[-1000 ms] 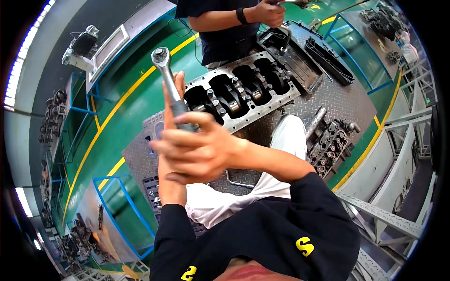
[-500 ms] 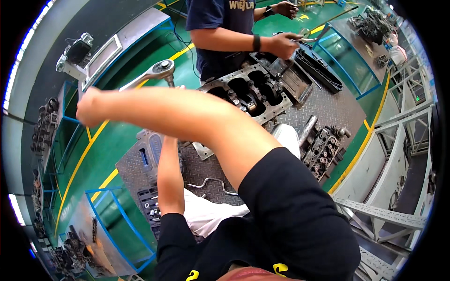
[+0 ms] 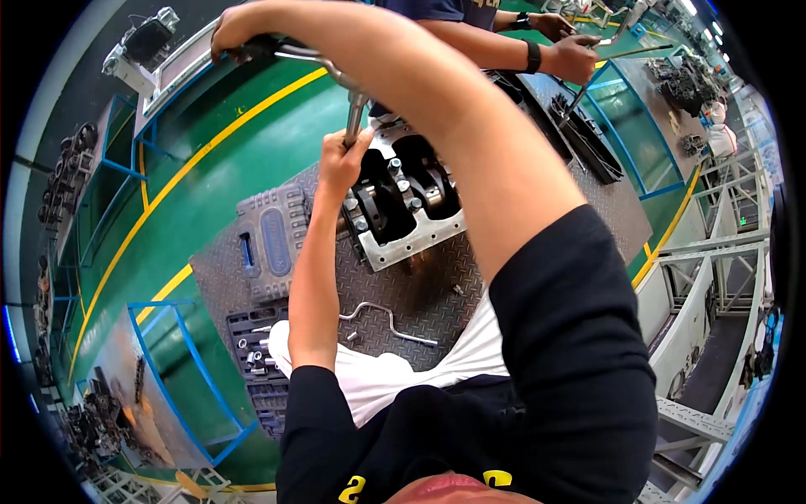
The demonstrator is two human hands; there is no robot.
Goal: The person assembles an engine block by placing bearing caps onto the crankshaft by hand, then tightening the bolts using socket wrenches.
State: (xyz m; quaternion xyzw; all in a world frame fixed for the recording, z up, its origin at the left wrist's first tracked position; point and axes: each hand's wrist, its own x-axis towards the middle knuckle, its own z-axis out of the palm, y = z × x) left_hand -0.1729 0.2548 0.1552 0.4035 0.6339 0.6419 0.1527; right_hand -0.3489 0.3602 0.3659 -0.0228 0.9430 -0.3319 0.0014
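Steel in both our hands: our right hand (image 3: 238, 35), arm stretched across the frame, is clenched tight around the grip of a long ratchet handle (image 3: 312, 59), while our left hand (image 3: 340, 160) is wrapped snugly about its upright extension (image 3: 353, 118), seemingly to keep the socket square on a bolt below. That bolt sits in the engine block (image 3: 401, 202), which lies open-side up on the checker-plate platform (image 3: 520, 252) just ahead of our knees, crankshaft and bearing caps exposed. Beside our left leg an open socket case (image 3: 256, 353) holds rows of sockets, its grey lid (image 3: 270, 244) alongside; a bent speed brace (image 3: 382, 319) lies loose on the plate. Across the block, another person's hand (image 3: 571, 59) holds a thin rod over a dark parts tray (image 3: 583, 139).
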